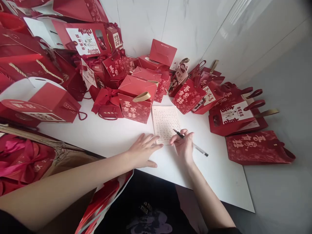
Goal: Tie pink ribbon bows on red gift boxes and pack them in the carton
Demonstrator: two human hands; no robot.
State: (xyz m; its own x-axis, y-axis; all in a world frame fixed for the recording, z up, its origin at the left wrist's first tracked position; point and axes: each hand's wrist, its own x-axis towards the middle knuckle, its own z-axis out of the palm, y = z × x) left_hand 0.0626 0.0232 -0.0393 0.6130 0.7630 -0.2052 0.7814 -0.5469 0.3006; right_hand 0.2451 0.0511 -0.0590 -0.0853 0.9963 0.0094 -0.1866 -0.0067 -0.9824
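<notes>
A small notepad (167, 122) lies on the white table (207, 172), its page covered with lines of handwriting. My right hand (184, 146) rests at the pad's lower right corner, fingers closed round a black gel pen (200, 149). The pen's tip points up and left, over the page; I cannot tell whether it touches the paper. My left hand (143, 149) lies flat with fingers spread, its fingertips at the pad's lower left edge.
Red gift boxes (135, 107) with gold and red ribbon loops crowd the table's back. More red boxes (187, 97) line the right side, one (258, 148) at the right edge. Larger red boxes (53, 100) are stacked left. An open carton (70, 159) with red packages stands lower left.
</notes>
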